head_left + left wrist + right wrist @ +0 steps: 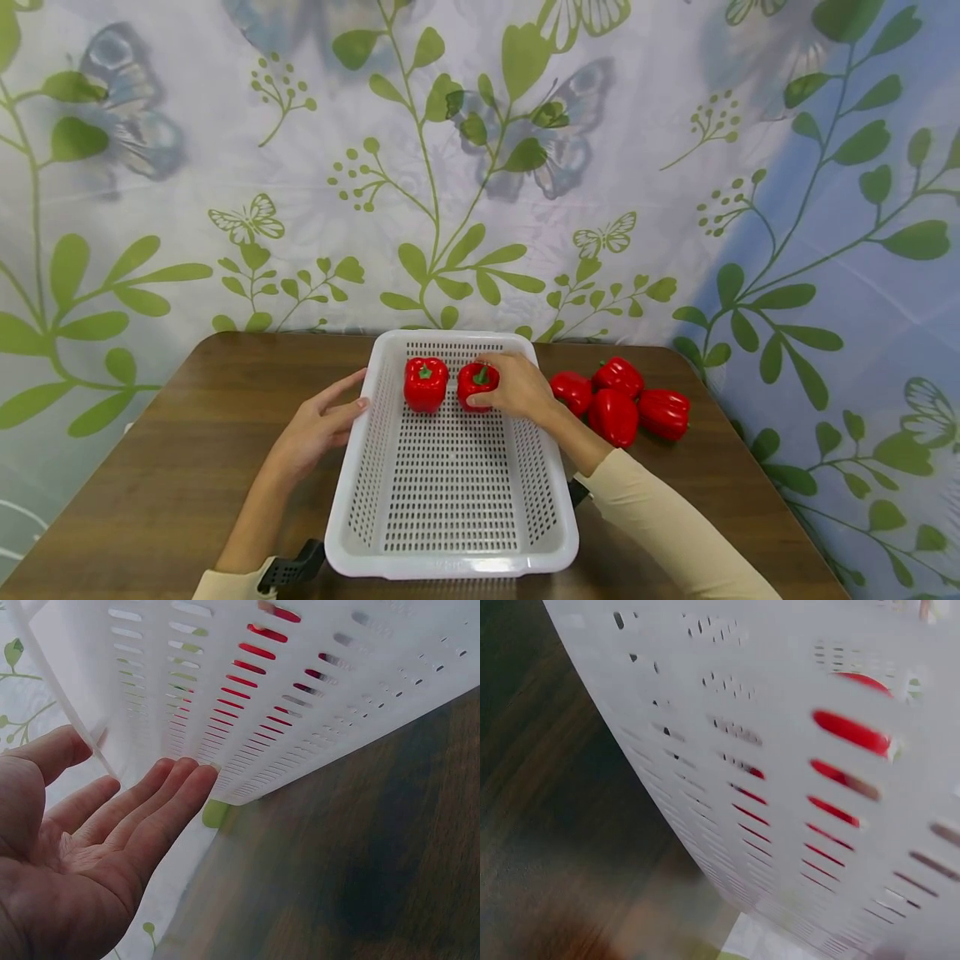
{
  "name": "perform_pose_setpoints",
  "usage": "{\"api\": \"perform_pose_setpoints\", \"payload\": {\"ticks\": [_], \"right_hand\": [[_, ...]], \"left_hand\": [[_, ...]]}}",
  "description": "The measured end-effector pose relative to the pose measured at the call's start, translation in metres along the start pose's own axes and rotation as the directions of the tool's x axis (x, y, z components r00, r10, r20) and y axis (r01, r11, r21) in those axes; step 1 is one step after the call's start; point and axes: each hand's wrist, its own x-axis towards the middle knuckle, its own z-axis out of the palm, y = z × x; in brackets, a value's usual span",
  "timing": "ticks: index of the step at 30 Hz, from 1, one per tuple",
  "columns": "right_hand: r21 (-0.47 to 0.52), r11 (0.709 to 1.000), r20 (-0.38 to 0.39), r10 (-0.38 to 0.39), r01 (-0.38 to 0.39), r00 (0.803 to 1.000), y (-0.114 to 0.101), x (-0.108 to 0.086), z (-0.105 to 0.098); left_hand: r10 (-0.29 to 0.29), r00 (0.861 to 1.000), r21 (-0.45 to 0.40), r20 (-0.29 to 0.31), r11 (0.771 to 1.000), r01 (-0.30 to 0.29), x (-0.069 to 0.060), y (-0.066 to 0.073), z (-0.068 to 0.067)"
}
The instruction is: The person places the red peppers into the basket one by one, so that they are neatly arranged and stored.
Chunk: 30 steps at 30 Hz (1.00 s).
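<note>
A white perforated plastic basket (450, 492) stands on the table with two red bell peppers near its far end. One bell pepper (425, 397) sits upright on the left, stem up. Beside it, the right hand (517, 387) reaches over the basket's right rim and grips the second bell pepper (468, 383) between thumb and fingers. At the left side, the left hand (318, 429) has its thumb by the rim and its fingers, fairly straight, against the outer wall; the left wrist view shows this hand (105, 855) palm up. Slots in the right wrist view reveal red pepper (847, 731).
Several more red bell peppers (615, 417) lie in a group on the brown wooden table (187, 467), right of the basket. A leaf-and-butterfly patterned cloth (300, 192) hangs behind the table's far edge.
</note>
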Motion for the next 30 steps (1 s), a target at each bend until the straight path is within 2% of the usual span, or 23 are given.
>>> {"api": "perform_pose_setpoints", "payload": {"ticks": [7, 13, 21, 30], "right_hand": [[0.134, 0.990, 0.035, 0.046, -0.050, 0.998, 0.000, -0.001, -0.012], [0.217, 0.973, 0.009, 0.077, -0.077, 0.997, 0.003, -0.006, -0.025], [0.233, 0.968, -0.017, 0.102, -0.096, 0.995, 0.007, -0.016, -0.053], [0.183, 0.978, -0.046, 0.109, -0.099, 0.993, 0.022, -0.031, -0.074]], "left_hand": [[0.012, 1.000, -0.006, 0.008, 1.000, -0.012, 0.000, -0.001, 0.001], [0.013, 1.000, 0.000, 0.010, 1.000, -0.013, -0.001, -0.002, 0.002], [0.005, 1.000, 0.000, 0.000, 1.000, -0.005, -0.001, -0.002, 0.001], [0.018, 1.000, -0.005, 0.013, 1.000, -0.018, -0.002, -0.002, 0.000]]}}
